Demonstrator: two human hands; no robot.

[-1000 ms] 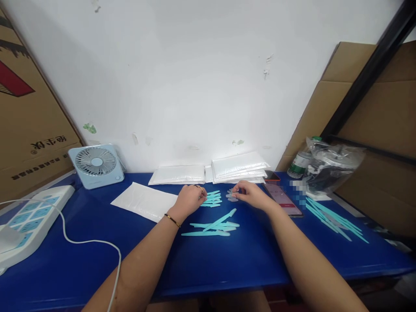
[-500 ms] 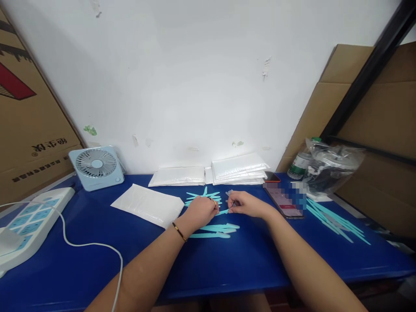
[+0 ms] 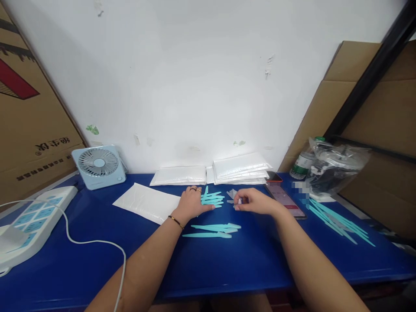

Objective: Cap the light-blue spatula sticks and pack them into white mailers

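My left hand [image 3: 192, 201] lies on the blue table [image 3: 247, 260] with fingers stretched flat, its fingertips on a small pile of turquoise plastic sticks [image 3: 212, 199]. My right hand [image 3: 255, 201] is closed in a pinch on a small clear plastic cap [image 3: 239, 201], beside a few more clear caps [image 3: 232, 193]. A second group of turquoise sticks [image 3: 212, 229] lies just in front of both hands.
White pouches [image 3: 240, 169] are stacked at the wall, with one flat white bag [image 3: 146, 201] to the left. A phone [image 3: 286, 199], a bottle and plastic bag [image 3: 334, 167], more turquoise sticks [image 3: 339, 221], a small fan [image 3: 99, 165] and a power strip [image 3: 30, 219] with cable surround the work area.
My left hand carried a turquoise stick from the near group back to the far pile and flattened on it. My right hand moved back slightly with a clear cap.
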